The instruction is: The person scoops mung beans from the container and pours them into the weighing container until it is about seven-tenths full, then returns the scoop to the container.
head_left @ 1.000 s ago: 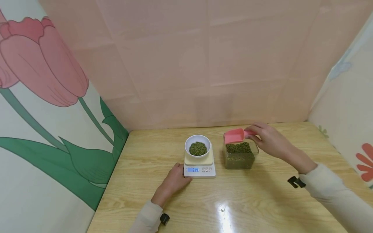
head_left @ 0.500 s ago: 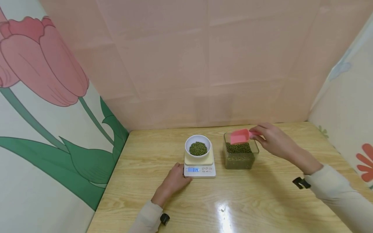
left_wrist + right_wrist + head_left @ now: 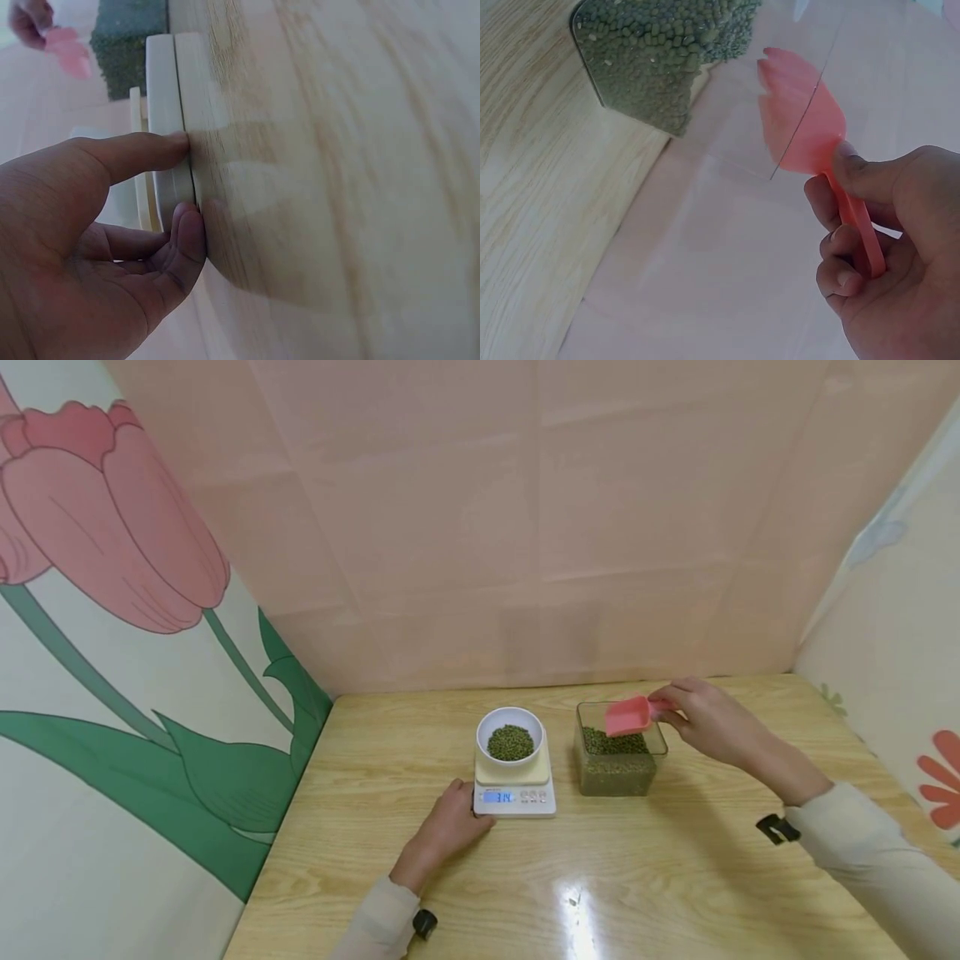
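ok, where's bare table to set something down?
Free: the table left of the scale, out to the left wall; in front of the bean container, between left hand and right sleeve, bar a small mark. Tight: the narrow gap between scale and container, and above the container, where the right hand holds the scoop.

Pink backdrop [image 3: 450,527] behind wood-grain table [image 3: 375,743]

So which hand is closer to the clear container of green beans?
Right. The right hand is just beyond the right side of the container, holding the pink scoop at its opening. The left hand is farther off, holding the near left corner of the scale.
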`<state>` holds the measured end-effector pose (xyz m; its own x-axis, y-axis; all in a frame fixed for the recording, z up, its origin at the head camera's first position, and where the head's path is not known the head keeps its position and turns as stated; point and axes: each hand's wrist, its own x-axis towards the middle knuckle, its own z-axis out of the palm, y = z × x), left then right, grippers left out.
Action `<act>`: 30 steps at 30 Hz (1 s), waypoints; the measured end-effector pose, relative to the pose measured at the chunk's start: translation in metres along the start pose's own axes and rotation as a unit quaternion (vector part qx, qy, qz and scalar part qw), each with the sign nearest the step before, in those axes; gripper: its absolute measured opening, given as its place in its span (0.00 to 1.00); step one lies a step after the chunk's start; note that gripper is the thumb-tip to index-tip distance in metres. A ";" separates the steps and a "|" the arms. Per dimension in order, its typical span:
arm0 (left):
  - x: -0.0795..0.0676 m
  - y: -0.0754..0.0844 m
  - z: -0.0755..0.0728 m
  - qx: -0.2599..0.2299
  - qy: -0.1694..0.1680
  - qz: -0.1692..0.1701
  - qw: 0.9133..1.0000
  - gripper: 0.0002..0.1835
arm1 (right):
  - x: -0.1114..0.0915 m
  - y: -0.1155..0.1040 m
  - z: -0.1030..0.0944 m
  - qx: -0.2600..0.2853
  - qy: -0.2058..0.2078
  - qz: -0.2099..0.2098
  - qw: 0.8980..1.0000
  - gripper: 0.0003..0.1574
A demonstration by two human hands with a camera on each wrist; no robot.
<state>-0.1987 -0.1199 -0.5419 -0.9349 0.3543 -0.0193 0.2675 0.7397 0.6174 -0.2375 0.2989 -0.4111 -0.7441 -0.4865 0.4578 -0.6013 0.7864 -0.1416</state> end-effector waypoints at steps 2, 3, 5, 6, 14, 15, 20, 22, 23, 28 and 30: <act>0.000 0.000 0.000 -0.003 0.000 -0.001 1.000 0.25 | 0.000 0.001 0.001 0.000 -0.009 0.005 1.000 0.15; 0.000 0.000 -0.001 -0.005 -0.001 -0.002 1.000 0.25 | 0.001 0.001 0.001 0.000 -0.012 0.006 1.000 0.14; 0.000 0.000 -0.001 -0.008 -0.001 -0.003 1.000 0.25 | 0.001 0.001 0.002 -0.001 -0.013 0.004 1.000 0.14; 0.000 0.000 -0.001 -0.009 -0.002 -0.004 1.000 0.25 | 0.001 0.001 0.002 -0.002 -0.013 0.001 1.000 0.13; 0.000 0.000 -0.001 -0.007 -0.004 -0.008 1.000 0.26 | 0.005 0.001 0.006 -0.006 -0.017 -0.018 1.000 0.11; 0.000 0.000 -0.001 -0.006 -0.004 -0.009 1.000 0.26 | 0.005 0.001 0.006 -0.006 -0.020 -0.018 1.000 0.11; 0.001 0.000 -0.001 -0.004 -0.007 -0.009 1.000 0.27 | 0.007 0.000 0.009 -0.007 -0.033 -0.017 0.999 0.10; 0.002 0.000 -0.001 -0.005 -0.008 -0.007 1.000 0.27 | 0.008 0.000 0.010 -0.006 -0.037 -0.016 0.999 0.10; 0.002 0.000 -0.001 -0.004 -0.008 -0.007 1.000 0.27 | 0.008 0.000 0.011 -0.004 -0.042 -0.013 0.999 0.11; 0.001 0.000 -0.001 -0.003 -0.009 -0.007 1.000 0.27 | 0.009 -0.002 0.014 0.003 -0.054 -0.005 0.999 0.11; 0.001 0.000 -0.001 -0.003 -0.009 -0.008 1.000 0.27 | 0.010 -0.003 0.015 0.002 -0.058 0.001 0.998 0.11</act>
<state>-0.2000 -0.1199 -0.5406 -0.9348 0.3525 -0.0431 0.2510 0.7417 0.6220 -0.2473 0.2861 -0.4190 -0.7738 -0.5264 0.3524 -0.6012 0.7855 -0.1467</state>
